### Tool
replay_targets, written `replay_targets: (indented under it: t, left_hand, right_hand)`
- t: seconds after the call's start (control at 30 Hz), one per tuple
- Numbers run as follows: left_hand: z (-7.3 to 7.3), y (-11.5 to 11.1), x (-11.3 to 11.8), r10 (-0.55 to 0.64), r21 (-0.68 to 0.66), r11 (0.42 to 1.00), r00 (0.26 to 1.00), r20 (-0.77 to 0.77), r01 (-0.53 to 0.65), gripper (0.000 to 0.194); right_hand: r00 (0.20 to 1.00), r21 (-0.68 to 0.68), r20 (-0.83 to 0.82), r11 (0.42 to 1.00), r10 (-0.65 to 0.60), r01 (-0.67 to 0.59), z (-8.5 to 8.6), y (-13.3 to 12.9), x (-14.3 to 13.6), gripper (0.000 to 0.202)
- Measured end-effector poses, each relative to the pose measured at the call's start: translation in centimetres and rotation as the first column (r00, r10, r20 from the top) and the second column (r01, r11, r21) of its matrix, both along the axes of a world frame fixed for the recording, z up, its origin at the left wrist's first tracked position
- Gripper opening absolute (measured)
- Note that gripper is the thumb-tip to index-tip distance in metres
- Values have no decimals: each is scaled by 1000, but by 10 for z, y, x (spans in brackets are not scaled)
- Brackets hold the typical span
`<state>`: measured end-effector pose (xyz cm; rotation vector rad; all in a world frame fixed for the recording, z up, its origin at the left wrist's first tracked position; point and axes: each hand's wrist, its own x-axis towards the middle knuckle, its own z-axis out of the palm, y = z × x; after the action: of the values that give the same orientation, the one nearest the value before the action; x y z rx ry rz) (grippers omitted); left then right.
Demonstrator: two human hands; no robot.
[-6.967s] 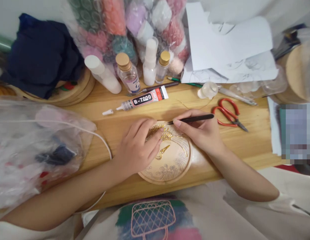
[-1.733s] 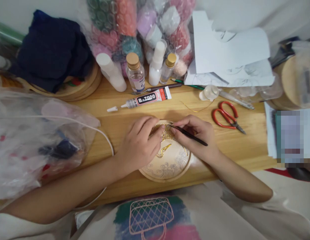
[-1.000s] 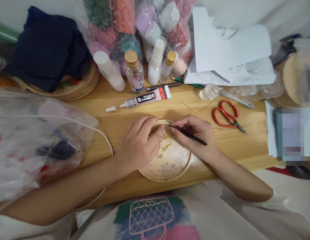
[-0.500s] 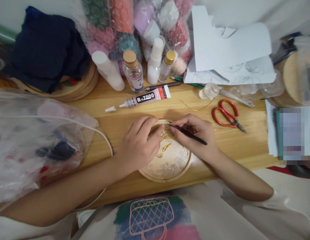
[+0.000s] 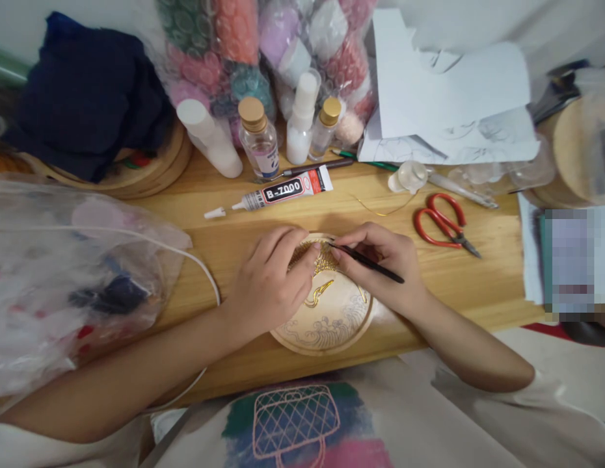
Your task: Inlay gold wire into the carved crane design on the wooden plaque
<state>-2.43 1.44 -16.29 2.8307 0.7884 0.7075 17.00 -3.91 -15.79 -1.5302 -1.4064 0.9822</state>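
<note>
A round wooden plaque point(image 5: 326, 335) lies near the table's front edge, its face bearing drawn waves and raised gold wire point(image 5: 321, 292). My left hand point(image 5: 276, 279) is closed over the plaque's left side, with the fingers curled and the thumb near the gold pattern at the top. Between the thumb and fingers of my right hand point(image 5: 388, 260), I grip slender black tweezers point(image 5: 373, 263). Their tip reaches the upper part of the plaque, close to my left thumb. Fingers cover part of the gold work, and anything tiny at the tip is too small to make out.
Behind the plaque lies a B-7000 glue tube point(image 5: 285, 188), with its cap point(image 5: 215, 213) beside it. Red-handled cutters point(image 5: 443, 224) and a loose gold wire point(image 5: 380, 213) rest to the right. Bottles point(image 5: 261, 143) and papers point(image 5: 453, 97) line the back; a plastic bag point(image 5: 88, 279) and cable point(image 5: 205, 266) lie left.
Hardly anything differs. Both hands stay in place on the plaque, and the tweezers' tip remains at its upper part; the view has shifted very slightly.
</note>
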Motion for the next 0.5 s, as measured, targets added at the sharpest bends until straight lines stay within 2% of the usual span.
replay_targets:
  t: [0.5]
  left_hand:
    - [2, 0, 2, -14, -32, 999, 1000, -25, 14, 30]
  right_hand:
    - [1000, 1, -21, 1000, -21, 21, 1, 0, -1, 7]
